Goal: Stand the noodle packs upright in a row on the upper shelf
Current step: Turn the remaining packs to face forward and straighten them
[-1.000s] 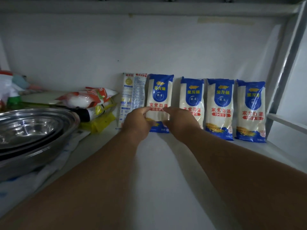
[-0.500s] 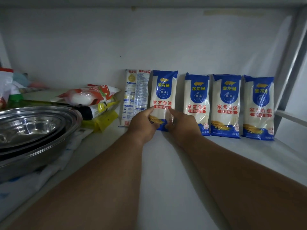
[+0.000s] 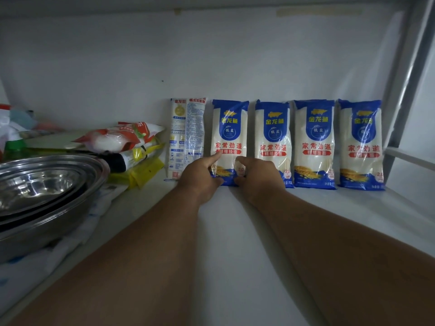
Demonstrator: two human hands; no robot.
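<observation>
The white upper shelf [image 3: 235, 243] spreads out under my arms, its back wall behind everything. On its left side sits a stack of steel bowls [image 3: 47, 184], with a pile of red and yellow food bags [image 3: 127, 147] just behind them. Five noodle packs [image 3: 314, 142] stand upright in a row against the wall; the leftmost one [image 3: 187, 135] shows its printed back. My left hand [image 3: 200, 177] and right hand [image 3: 259, 177] pinch the bottom corners of the second pack [image 3: 230, 128], fingers curled around its lower edge, forefinger raised on the left.
</observation>
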